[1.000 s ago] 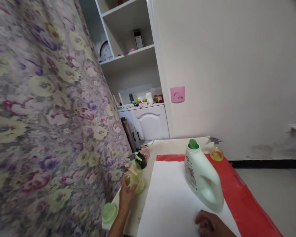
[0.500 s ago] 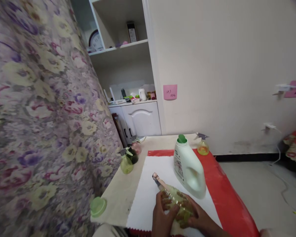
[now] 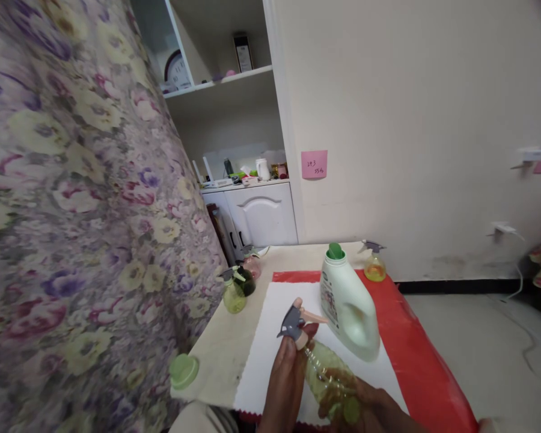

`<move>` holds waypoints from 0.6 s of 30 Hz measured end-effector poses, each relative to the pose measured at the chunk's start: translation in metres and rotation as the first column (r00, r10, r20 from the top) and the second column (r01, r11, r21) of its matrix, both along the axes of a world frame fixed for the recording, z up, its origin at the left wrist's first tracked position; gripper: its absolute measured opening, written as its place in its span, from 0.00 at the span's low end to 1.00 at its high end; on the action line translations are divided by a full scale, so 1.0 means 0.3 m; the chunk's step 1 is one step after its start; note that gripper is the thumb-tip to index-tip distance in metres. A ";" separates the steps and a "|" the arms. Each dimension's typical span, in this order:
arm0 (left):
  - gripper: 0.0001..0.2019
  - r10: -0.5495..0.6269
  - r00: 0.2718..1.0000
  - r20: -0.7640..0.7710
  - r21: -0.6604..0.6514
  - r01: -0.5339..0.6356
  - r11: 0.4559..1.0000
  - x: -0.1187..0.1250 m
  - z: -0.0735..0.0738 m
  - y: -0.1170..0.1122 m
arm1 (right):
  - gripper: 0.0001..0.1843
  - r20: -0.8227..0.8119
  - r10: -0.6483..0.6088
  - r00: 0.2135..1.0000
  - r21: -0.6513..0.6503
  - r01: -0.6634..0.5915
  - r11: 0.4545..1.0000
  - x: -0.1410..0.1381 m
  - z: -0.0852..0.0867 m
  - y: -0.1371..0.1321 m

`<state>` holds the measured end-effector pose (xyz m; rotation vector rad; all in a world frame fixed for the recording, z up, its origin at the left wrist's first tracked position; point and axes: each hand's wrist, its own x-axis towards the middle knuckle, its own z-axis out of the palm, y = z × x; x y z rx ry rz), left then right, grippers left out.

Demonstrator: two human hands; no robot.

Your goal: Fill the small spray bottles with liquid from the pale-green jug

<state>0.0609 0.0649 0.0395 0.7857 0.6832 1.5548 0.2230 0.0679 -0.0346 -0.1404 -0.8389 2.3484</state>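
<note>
A translucent yellow-green spray bottle point(image 3: 325, 368) with a grey and pink trigger head point(image 3: 294, 325) is held tilted over the white sheet point(image 3: 270, 319). My left hand point(image 3: 286, 367) grips it at the neck, thumb and fingers around the collar just below the trigger head. My right hand point(image 3: 360, 400) is wrapped around the bottle's lower body. Just beyond them stands a large pale green jug point(image 3: 351, 310) with a handle; its mouth is uncapped and something green shows in the opening.
A green cap point(image 3: 184, 371) lies at the table's near left corner. Several spray bottles stand farther back: a yellow-green one point(image 3: 233, 297), a dark one and a pink one on the left, and one with orange-yellow liquid point(image 3: 375, 270) at the back right. A floral curtain point(image 3: 94, 240) borders the left.
My left hand has shifted from the bottle's body up to its neck. The bottle has been turned so the trigger head shows side-on, while my right hand stays on the lower body.
</note>
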 end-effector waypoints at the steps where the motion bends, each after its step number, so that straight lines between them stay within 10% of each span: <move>1: 0.23 -0.023 0.999 0.022 0.010 0.023 1.000 0.005 0.005 -0.001 | 0.31 0.007 0.006 1.000 -0.006 -0.006 1.000 -0.004 0.009 -0.007; 18: 0.15 0.051 0.995 0.084 -0.063 -0.046 0.997 0.029 0.002 0.003 | 0.29 0.103 -0.047 0.994 -0.008 0.048 0.999 -0.009 0.095 -0.050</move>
